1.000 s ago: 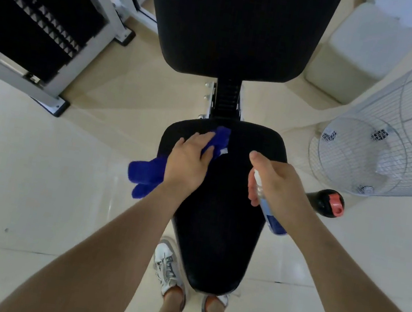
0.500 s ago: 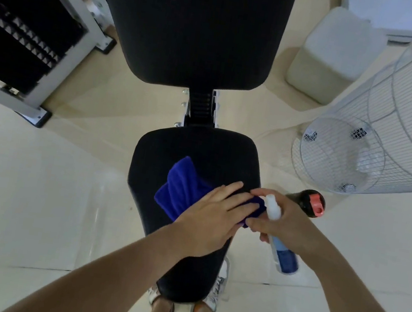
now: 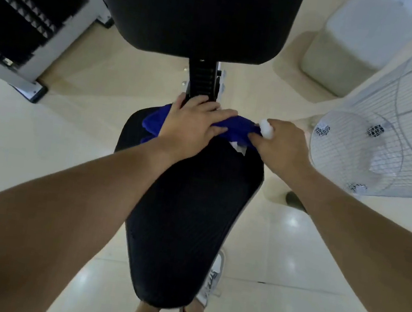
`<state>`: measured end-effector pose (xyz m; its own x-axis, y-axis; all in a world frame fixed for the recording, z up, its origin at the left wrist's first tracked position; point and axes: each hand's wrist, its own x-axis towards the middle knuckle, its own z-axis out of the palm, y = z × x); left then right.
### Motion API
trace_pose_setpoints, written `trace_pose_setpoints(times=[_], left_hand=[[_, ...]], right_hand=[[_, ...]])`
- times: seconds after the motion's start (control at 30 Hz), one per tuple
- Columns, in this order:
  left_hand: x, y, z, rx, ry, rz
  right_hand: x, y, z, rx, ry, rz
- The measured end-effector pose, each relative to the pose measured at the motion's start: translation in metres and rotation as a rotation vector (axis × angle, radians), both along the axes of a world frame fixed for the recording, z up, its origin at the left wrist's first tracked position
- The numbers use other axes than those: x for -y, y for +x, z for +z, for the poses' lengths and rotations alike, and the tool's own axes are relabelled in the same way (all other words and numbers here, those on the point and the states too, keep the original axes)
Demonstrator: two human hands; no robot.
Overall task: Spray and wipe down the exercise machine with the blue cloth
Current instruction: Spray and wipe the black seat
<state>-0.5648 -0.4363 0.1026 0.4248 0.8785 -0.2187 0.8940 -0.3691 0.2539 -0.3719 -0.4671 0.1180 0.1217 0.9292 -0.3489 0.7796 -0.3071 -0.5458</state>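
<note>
A person stands at the 6 o'clock end of a long black padded bench (image 3: 192, 207), part of the exercise machine, and looks down on it. A soft blue cloth (image 3: 238, 130) lies bunched up at the 12 o'clock end of the bench.

The left hand (image 3: 193, 124) lies flat on top of the blue cloth and presses it down. Its fingers (image 3: 202, 100) are straight and spread out, and the tips reach past the far edge of the bench to a black ribbed post (image 3: 201, 80).

The right hand (image 3: 281, 145) is just beside the cloth, at its 3 o'clock side, and touches its edge. This hand's fingers are curled round a spray bottle with a white top (image 3: 267, 129). Only the white top shows; the rest is hidden under the hand.

At 12 o'clock from the post is a big black back pad (image 3: 195, 7). At 3 o'clock from the bench a white wire fan cage (image 3: 389, 135) lies on the shiny cream floor (image 3: 41, 144). At 1 o'clock sits a pale box with round corners (image 3: 350, 43). At 10 o'clock stands a grey metal frame with black weights (image 3: 29, 9). A white shoe (image 3: 213, 277) peeks out from under the bench at 6 o'clock.
</note>
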Motion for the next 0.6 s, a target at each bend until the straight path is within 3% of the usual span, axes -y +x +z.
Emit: trace_pose_setpoints(times=[0.13, 0.27, 0.4, 0.6], left_hand=[[0.023, -0.057, 0.004, -0.029, -0.040, 0.140], [0.067, -0.081, 0.013, 0.091, -0.068, 0.276], [0.109, -0.086, 0.020, 0.139, -0.062, 0.308], [0.167, -0.064, 0.044, 0.186, -0.057, 0.351]], right_hand=[[0.016, -0.039, 0.014, 0.135, 0.093, 0.371], [0.026, -0.063, 0.029, 0.129, 0.132, 0.521], [0.054, -0.060, 0.035, 0.123, 0.133, 0.587], [0.102, -0.046, 0.048, -0.087, -0.016, 0.437]])
